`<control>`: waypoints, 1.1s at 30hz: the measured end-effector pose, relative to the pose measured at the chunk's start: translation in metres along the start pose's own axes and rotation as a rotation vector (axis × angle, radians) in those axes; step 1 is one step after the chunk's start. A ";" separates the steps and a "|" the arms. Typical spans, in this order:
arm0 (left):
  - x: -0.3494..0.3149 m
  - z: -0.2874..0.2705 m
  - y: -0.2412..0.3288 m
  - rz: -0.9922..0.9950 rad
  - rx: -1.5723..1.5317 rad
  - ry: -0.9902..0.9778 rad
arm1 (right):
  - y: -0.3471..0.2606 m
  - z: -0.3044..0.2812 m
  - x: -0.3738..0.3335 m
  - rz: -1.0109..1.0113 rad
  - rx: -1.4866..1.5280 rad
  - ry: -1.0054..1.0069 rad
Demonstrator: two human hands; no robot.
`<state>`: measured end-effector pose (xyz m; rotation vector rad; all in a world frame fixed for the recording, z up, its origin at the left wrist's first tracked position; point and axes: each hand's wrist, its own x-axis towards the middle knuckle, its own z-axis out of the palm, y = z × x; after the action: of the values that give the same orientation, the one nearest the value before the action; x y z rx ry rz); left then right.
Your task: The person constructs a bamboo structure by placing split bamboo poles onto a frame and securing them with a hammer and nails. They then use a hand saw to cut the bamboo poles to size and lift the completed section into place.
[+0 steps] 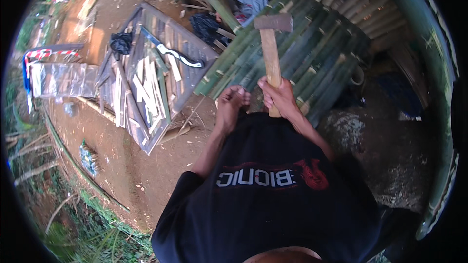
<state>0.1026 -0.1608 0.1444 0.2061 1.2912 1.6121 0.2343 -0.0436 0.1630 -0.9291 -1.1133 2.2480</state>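
My right hand [279, 96] is wrapped round the lower part of the wooden handle of a hammer [270, 56]. The hammer stands out away from me, its heavy, rust-brown head above green bamboo poles. Beside it on the left, my left hand [231, 106] is closed with the fingers curled in. Whatever it may hold is too small or hidden to make out. Both hands are just in front of my dark shirt, at the near edge of a platform of bamboo poles [312, 51] laid side by side.
Left of the bamboo platform is a slatted wooden panel [192, 34] bearing split strips [146, 87], a saw [181, 57] with a white-and-black handle, and a black plastic bag [121, 42]. A thick bamboo pole [438, 68] curves along the right. Bare soil [117, 165] lies to the left.
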 end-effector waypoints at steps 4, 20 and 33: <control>0.010 0.001 -0.001 0.018 -0.024 -0.066 | -0.006 -0.012 0.003 -0.005 0.023 0.031; 0.025 -0.018 -0.001 0.068 0.172 0.062 | 0.030 -0.064 0.002 -0.152 -0.480 0.472; 0.342 0.076 -0.009 0.644 1.137 -0.297 | -0.022 -0.117 0.150 -0.044 -0.650 0.469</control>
<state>-0.0028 0.1504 0.0217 1.6164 1.8652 1.0526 0.2236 0.1256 0.0748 -1.5580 -1.6245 1.5034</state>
